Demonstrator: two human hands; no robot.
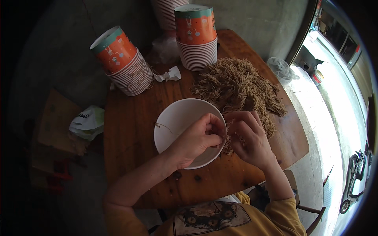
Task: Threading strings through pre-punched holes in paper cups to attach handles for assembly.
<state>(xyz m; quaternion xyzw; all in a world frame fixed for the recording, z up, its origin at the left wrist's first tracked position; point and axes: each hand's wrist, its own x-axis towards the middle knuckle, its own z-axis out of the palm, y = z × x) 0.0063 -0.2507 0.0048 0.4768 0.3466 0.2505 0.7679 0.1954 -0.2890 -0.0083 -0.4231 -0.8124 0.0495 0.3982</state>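
A white paper bucket (171,118) stands on the table with its mouth toward me. A thin tan cord (163,126) is fastened at its left rim and runs inside, out of sight under my left hand (202,135). That hand reaches over the mouth to the right rim, thumb and fingers pinched together. Just outside the same rim is my right hand (250,137), fingers curled close to the left fingertips. What its fingertips grip is hidden. Beyond the right hand lies a big heap of tan cords (244,84), some of them hanging beneath its fingers.
Two stacks of upturned orange and green paper buckets, a left stack (128,70) and a back stack (197,39), stand on the wooden table (130,137). Crumpled white paper (168,74) lies between them. A plastic bag (280,69) is beyond the table's right edge.
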